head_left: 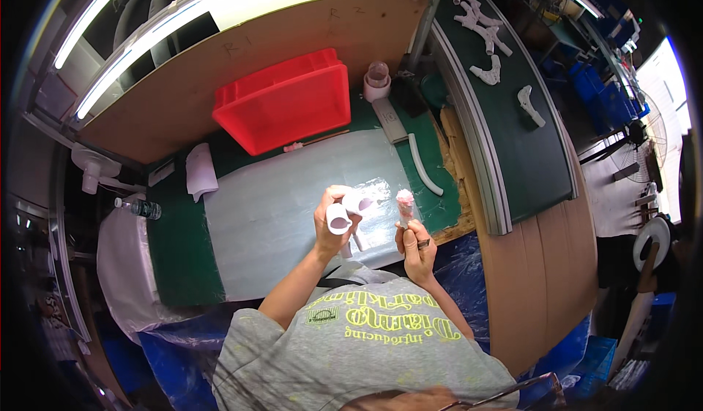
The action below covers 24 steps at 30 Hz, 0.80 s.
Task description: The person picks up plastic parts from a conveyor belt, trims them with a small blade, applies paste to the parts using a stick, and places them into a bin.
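My left hand [328, 220] is closed round a white plastic branched pipe fitting [357, 203], in front of my chest. Two wide round mouths of the fitting face up, and narrower white ends show below my fingers. To its right, my right hand [417, 253] grips a short stick-like applicator [406, 204] upright, with a ragged pinkish-white tip. The tip is apart from the fitting. A dark ring or band shows on a finger of that hand. Beneath both hands lies a shiny clear plastic sheet [293, 184] on the green bench top.
A red bin [285, 107] leans at the back board. Behind right stand a clear jar in a white pipe cup [376, 81], a grey box [389, 121] and a curved white tube [423, 165]. White fittings [483, 26] lie on the conveyor [527, 147] at right. A bottle [139, 208] lies left.
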### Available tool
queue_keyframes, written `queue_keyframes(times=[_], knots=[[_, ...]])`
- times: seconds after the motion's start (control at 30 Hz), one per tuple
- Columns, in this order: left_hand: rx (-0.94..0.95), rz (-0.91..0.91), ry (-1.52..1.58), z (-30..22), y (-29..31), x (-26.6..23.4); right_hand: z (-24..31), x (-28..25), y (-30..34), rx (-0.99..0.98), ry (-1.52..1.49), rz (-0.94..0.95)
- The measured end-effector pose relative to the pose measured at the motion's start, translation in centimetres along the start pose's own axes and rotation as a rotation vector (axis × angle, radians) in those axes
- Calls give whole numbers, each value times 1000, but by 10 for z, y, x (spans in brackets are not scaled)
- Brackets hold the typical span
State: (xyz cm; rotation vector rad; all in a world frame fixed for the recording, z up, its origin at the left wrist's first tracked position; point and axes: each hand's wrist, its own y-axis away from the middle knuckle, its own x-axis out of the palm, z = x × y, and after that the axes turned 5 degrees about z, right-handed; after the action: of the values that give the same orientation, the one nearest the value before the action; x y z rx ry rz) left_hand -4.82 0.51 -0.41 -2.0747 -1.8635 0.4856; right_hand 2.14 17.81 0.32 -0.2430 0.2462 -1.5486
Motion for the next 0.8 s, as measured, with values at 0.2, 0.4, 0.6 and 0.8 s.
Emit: queue_keyframes(times=[0.2, 0.4, 0.6, 0.8], knots=[[18, -35, -5, -3, 2, -9, 0, 8, 1, 95, 16, -7], [62, -97, -58, -3, 3, -16, 14, 14, -5, 53, 86, -66], [115, -131, -143, -3, 3, -16, 22, 24, -17, -110, 380, 45], [100, -176, -227, -3, 1, -20, 23, 13, -25, 18, 504, -5]])
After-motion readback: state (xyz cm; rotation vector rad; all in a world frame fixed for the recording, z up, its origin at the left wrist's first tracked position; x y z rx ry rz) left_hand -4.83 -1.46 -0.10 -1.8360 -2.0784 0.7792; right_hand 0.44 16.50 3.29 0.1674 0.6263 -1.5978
